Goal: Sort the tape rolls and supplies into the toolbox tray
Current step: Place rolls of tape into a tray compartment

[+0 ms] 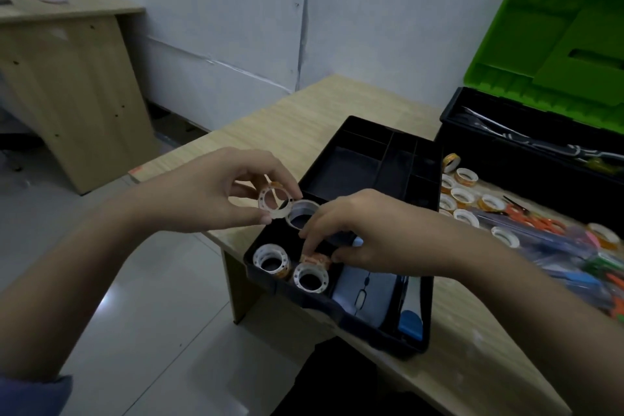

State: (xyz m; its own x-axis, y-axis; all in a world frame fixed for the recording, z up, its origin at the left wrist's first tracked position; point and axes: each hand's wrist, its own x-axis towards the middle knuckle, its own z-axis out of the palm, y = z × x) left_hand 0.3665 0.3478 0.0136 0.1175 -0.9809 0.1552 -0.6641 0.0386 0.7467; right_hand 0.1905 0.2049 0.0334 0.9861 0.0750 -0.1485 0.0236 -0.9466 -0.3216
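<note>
A black toolbox tray (pixel 435 186) with several compartments lies on the wooden table. My left hand (pixel 209 192) pinches a small tape roll (pixel 274 202) between thumb and fingertips, above the tray's near-left compartment. My right hand (pixel 364 233) reaches down into that compartment and pinches an orange-patterned tape roll (pixel 315 259) standing on edge. Three more rolls lie flat there: one at the back (pixel 303 213), one at the left (pixel 271 261), one at the front (pixel 310 277). Several loose tape rolls (pixel 464 196) sit on the table to the tray's right.
An open toolbox (pixel 526 152) with a green lid (pixel 557 44) stands at the back right. Scissors with orange handles (pixel 526 218) and coloured supplies in clear bags (pixel 580 260) cover the right of the table. A blue item (pixel 410 324) lies in the tray's near compartment. A wooden desk (pixel 67 84) stands at far left.
</note>
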